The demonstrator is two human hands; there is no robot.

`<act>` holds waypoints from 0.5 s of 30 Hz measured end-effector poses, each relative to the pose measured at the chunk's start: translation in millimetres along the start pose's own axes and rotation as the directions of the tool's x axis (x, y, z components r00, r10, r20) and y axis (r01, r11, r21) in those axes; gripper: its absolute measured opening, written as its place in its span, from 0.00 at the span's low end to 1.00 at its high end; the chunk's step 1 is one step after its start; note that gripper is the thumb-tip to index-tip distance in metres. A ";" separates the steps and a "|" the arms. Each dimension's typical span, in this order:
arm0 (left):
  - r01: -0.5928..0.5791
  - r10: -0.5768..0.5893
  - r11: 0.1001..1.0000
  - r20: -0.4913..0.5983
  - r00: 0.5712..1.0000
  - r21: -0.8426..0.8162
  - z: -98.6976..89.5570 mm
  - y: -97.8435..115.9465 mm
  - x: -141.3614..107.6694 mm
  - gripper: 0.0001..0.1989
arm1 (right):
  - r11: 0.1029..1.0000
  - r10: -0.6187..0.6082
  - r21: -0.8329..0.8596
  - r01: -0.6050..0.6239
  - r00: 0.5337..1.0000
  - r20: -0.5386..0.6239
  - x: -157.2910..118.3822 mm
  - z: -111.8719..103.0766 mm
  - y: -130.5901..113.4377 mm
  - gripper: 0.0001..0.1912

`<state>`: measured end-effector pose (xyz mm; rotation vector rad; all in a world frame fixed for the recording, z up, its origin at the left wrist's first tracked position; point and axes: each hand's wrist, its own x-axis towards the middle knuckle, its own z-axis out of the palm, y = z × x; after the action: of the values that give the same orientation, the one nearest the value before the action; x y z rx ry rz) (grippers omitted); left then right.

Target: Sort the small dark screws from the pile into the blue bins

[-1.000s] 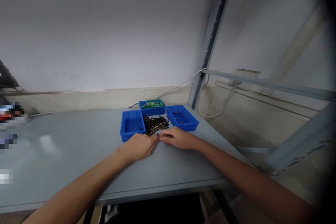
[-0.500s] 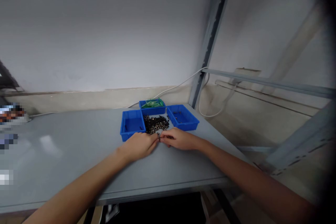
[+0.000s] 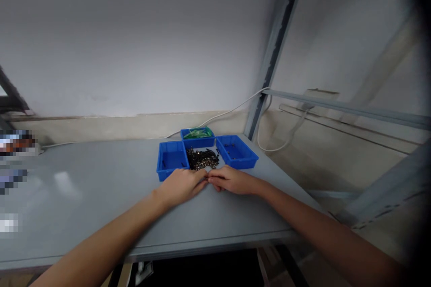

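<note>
Fingertips of my left hand [image 3: 185, 184] and my right hand [image 3: 234, 180] meet just in front of a pile of small dark and brassy metal parts [image 3: 203, 159]. Both hands are closed in a pinch. Whatever sits between the fingertips is tiny and mostly hidden, so I cannot make out its kind. To the left of the pile stands a blue bin [image 3: 173, 159] with a few dark pieces in it. Another blue bin [image 3: 237, 152], on the right, holds a few small parts.
Behind the pile, a third blue bin [image 3: 198, 142] contains green plastic packaging [image 3: 198, 132]. The grey table [image 3: 101, 197] meets a wall at the back. A metal shelf post [image 3: 269, 63] and a white cable [image 3: 232, 110] are at the right rear. Blurred items lie far left.
The view has shifted slightly, so bins and pile appear a little further right. My fingertips have drawn closer together; both hands remain pinched at the same place before the pile.
</note>
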<state>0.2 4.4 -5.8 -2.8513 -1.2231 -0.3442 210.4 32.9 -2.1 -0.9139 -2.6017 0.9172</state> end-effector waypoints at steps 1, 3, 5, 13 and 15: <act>-0.002 0.002 1.000 -0.002 1.000 0.008 0.3 -0.3 -0.2 0.12 | 1.000 -0.003 0.000 0.003 1.000 0.000 -0.2 0.0 -0.2 0.18; -0.005 0.005 1.000 0.000 1.000 0.027 0.2 -0.6 -0.6 0.12 | 1.000 0.000 0.003 0.000 1.000 -0.002 -0.6 -0.2 -0.7 0.19; -0.006 0.006 0.999 0.001 1.000 0.044 -0.4 -0.5 -0.8 0.11 | 1.000 0.006 0.006 -0.006 1.000 0.005 -0.7 -0.4 -1.1 0.20; -0.028 0.029 0.998 -0.016 0.999 0.055 -0.2 -0.6 -0.5 0.12 | 0.998 0.014 0.060 -0.015 1.000 0.009 1.2 1.9 3.7 0.22; -0.040 0.042 0.997 -0.021 0.999 0.061 1.4 -1.8 -0.7 0.12 | 0.998 0.015 0.061 -0.016 1.000 0.009 1.2 1.6 3.1 0.21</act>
<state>-1.3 5.3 -7.5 -2.8087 -1.1487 -0.3307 210.3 34.8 -5.3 -0.9170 -2.5620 1.0017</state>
